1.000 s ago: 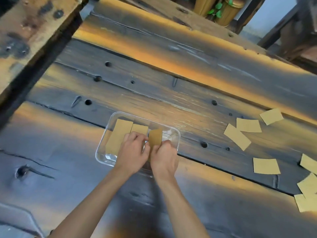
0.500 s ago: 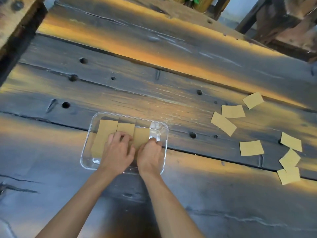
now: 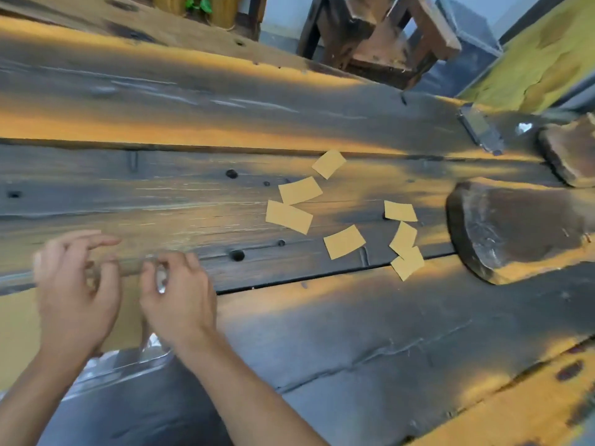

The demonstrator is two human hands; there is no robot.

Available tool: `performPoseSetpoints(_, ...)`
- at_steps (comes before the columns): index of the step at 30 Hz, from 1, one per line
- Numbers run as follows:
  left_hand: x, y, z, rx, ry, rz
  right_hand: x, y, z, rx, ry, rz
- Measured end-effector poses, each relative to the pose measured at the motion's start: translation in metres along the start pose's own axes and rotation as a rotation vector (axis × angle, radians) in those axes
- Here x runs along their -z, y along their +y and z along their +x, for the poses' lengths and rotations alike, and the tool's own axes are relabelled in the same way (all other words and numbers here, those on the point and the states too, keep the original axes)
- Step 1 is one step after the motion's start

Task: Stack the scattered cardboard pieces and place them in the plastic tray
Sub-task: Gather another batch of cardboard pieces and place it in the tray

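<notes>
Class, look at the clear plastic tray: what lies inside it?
Only the plastic tray's near rim shows. The left hand and right hand cover its inside, and blur hides any cardboard there.

A dark, weathered wooden tabletop (image 3: 322, 333) of long planks fills the view, with knot holes, cracks and warm orange light streaks. Two thick dark wood slabs (image 3: 515, 233) lie at its right side. A small metal bracket (image 3: 479, 130) sits near the far right edge. Beyond stand a wooden stool (image 3: 380, 37) and a green plant (image 3: 198, 3).
</notes>
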State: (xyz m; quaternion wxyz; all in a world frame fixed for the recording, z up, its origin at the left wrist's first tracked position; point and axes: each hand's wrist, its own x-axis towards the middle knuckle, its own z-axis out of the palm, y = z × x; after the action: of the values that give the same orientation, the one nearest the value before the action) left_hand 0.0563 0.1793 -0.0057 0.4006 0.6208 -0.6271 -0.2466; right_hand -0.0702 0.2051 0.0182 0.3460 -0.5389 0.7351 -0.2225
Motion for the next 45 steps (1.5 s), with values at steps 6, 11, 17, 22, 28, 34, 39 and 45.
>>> performPoseSetpoints(6,-0.076,0.045,0.022,0.011,-0.117,0.129,0.105,0.142,0.051,-0.118,0.155,-0.072)
performPoseSetpoints(11,-0.132,0.063,0.017,-0.004,-0.269,0.228,0.194,0.258,0.077,-0.321,0.290,-0.151)
performPoseSetpoints(17,-0.219,0.097,0.017,-0.042,-0.428,0.277,0.266,0.353,0.096,-0.593,0.398,-0.179)
performPoseSetpoints(22,-0.303,0.135,0.017,-0.075,-0.534,0.294,0.291,0.394,0.109,-0.689,0.436,-0.168)
performPoseSetpoints(28,-0.404,0.196,0.001,-0.194,-0.747,0.220,0.292,0.407,0.103,-0.545,0.436,-0.093)
performPoseSetpoints(34,-0.490,0.260,-0.027,-0.198,-0.907,0.198,0.293,0.414,0.085,-0.559,0.483,-0.111)
performPoseSetpoints(39,-0.535,0.280,-0.030,-0.139,-0.924,0.526,0.309,0.428,0.075,-0.597,0.437,0.033)
performPoseSetpoints(45,-0.532,0.265,-0.021,-0.020,-0.896,0.489,0.329,0.440,0.073,-0.614,0.309,-0.037)
